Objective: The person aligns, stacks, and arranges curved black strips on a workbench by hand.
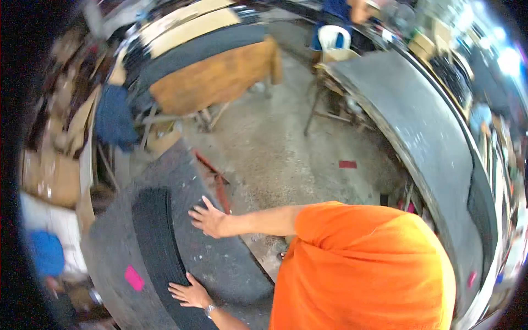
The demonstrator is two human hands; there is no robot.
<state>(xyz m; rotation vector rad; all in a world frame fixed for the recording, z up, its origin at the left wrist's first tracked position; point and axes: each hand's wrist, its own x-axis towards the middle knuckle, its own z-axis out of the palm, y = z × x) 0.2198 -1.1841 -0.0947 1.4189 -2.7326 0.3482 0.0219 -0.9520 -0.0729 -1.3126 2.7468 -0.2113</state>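
My left hand (191, 294), with a watch (209, 309) at the wrist, lies with its fingers spread on the edge of a long black stack of thin, ridged sheets or strips (157, 236). What the strips are made of, I cannot tell. Apart from the stack, my right hand (212, 218) rests palm down, fingers spread, on the dark grey worktop (220, 269). Neither hand grips anything. A bright pink piece (133, 278) lies on the worktop on the far side of the stack.
A long grey table (407, 104) curves along the right. Ahead, another table carries a brown sheet (220, 77) and dark and tan material. A white chair (334, 37) and a person (336, 11) are at the back. A red piece (347, 164) lies on the concrete floor.
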